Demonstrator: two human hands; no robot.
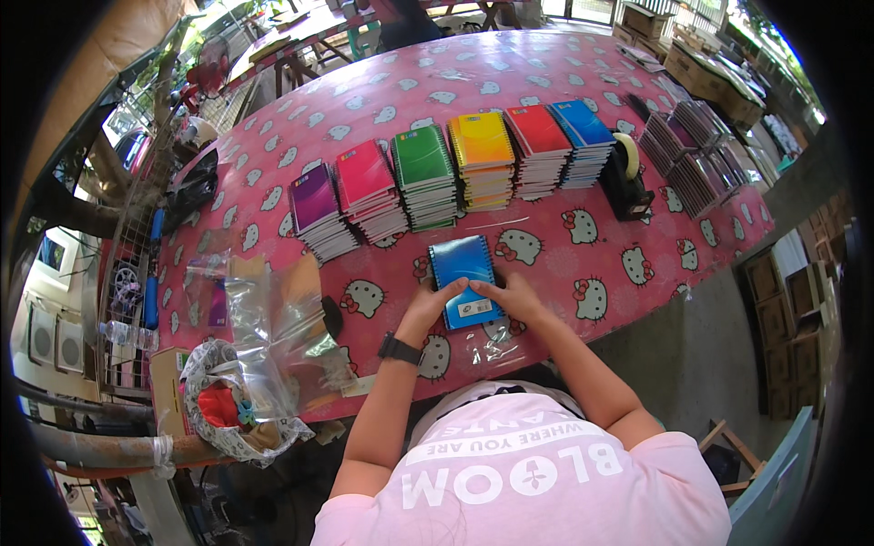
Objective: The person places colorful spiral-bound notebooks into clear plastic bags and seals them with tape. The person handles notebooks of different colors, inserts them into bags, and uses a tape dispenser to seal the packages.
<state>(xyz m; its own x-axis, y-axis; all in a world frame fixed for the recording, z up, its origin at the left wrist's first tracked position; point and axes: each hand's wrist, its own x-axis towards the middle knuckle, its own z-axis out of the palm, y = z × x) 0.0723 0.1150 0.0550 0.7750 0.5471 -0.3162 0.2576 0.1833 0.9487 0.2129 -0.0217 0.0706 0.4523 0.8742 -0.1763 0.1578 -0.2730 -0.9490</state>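
Note:
A blue spiral notebook (pixel 461 259) with a white label near its lower edge lies between my hands at the front of the table. My left hand (pixel 435 302) grips its left side, thumb resting on the cover. From the right, my right hand (pixel 512 298) closes on the other side, its thumb meeting the left one. The fingers beneath are mostly hidden. Beyond stand stacks of notebooks in a row: purple (pixel 314 198), pink (pixel 364 173), green (pixel 422 155), yellow (pixel 478 141), red (pixel 539 132) and blue (pixel 580 126).
A black tape dispenser (pixel 626 187) stands right of the stacks, near clear-wrapped bundles (pixel 696 159). Clear plastic bags (pixel 264 318) cover the table's left front, above a cloth-lined container (pixel 218 400). Cardboard boxes (pixel 710 82) sit at the far right. The table has a pink patterned cover (pixel 546 264).

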